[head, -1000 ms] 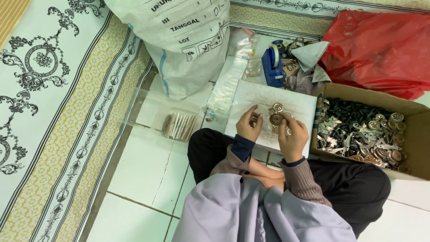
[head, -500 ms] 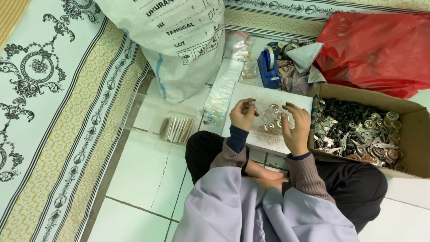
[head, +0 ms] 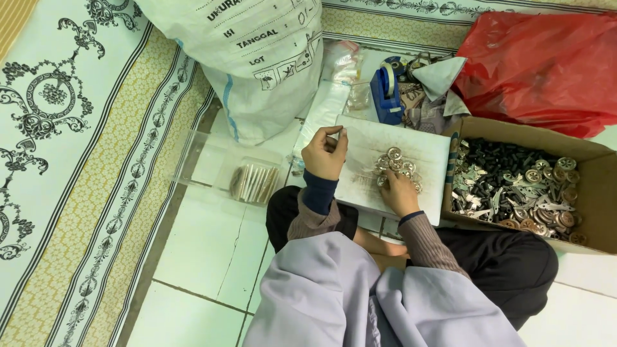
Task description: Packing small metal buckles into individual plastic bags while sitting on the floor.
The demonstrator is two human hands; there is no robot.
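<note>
I sit cross-legged on a tiled floor with a white board across my lap. A small heap of round metal wheel parts lies on the board. My right hand rests on the near edge of that heap, fingers down among the parts. My left hand is raised over the board's left edge, fingers curled and pinched together; whether it holds a small part I cannot tell.
A cardboard box of black and metal parts stands at my right. Behind it lies a red plastic bag. A large white sack, a blue tape dispenser and a clear tray with thin pieces sit ahead and left. A patterned mat covers the left.
My left hand has lifted away from the heap to the board's left edge. My right hand has dropped onto the heap of metal parts.
</note>
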